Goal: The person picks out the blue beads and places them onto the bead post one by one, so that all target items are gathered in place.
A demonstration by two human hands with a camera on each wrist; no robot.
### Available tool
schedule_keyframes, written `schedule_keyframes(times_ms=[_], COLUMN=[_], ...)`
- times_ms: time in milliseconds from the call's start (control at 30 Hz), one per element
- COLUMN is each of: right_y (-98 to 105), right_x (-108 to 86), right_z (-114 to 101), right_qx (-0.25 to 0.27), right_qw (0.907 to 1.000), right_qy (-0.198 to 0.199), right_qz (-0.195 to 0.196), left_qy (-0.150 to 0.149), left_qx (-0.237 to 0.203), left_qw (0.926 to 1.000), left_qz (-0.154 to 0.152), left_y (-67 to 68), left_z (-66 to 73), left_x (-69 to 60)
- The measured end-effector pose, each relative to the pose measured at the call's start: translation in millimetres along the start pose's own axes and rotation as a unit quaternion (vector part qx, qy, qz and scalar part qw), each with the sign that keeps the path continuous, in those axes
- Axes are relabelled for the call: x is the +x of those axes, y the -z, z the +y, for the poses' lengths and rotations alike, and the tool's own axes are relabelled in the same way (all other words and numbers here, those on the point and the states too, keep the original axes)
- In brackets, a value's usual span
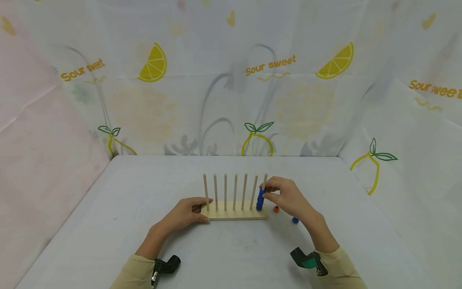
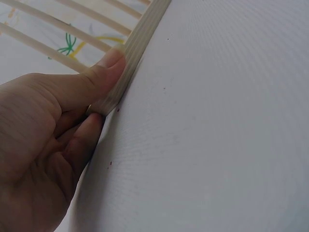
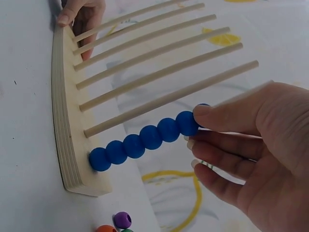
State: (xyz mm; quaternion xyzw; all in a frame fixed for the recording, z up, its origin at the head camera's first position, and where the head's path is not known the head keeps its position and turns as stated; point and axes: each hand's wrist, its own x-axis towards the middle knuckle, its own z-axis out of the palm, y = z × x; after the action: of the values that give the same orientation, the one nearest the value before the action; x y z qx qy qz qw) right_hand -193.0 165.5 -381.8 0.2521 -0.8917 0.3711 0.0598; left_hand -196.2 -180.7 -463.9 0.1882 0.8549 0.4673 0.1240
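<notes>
A wooden peg rack (image 1: 236, 218) stands upright on the white table, with several thin pegs rising from its base. My left hand (image 1: 185, 214) grips the base's left end, its thumb (image 2: 108, 65) on the front edge. On the rightmost peg (image 1: 265, 180) sits a column of several blue beads (image 3: 150, 137). At the top of that column my right hand (image 1: 288, 196) pinches a blue bead (image 3: 204, 105), mostly hidden behind the thumb. The other pegs (image 3: 169, 99) carry no beads.
Right of the rack lie an orange bead (image 1: 276, 209) and a loose blue bead (image 1: 295, 220). The right wrist view also shows a purple bead (image 3: 122, 220) and part of a green bead (image 3: 127, 230). A printed cloth (image 1: 216, 100) hangs behind the table.
</notes>
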Motion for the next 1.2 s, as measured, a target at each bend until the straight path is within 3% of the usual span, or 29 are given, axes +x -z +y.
schedule_keyframes(times_ms=[467, 667, 1200], right_y=[6.3, 8.3, 29.3], right_x=[-5.1, -11.2, -18.6], right_z=[4.7, 13.9, 28.2], right_qx=[-0.014, -0.016, -0.02], right_qw=[0.9997, 0.9982, 0.9905], right_qy=[-0.019, -0.048, -0.075], right_qz=[-0.005, -0.032, -0.113], left_qy=[-0.005, -0.004, -0.005], left_qx=[-0.008, -0.01, 0.008], left_qw=[1.0, 0.9999, 0.9999], left_qz=[0.002, 0.004, 0.007], left_y=[0.1, -0.6, -0.5], left_z=[-0.6, -2.3, -2.0], left_x=[0.1, 0.9, 0.4])
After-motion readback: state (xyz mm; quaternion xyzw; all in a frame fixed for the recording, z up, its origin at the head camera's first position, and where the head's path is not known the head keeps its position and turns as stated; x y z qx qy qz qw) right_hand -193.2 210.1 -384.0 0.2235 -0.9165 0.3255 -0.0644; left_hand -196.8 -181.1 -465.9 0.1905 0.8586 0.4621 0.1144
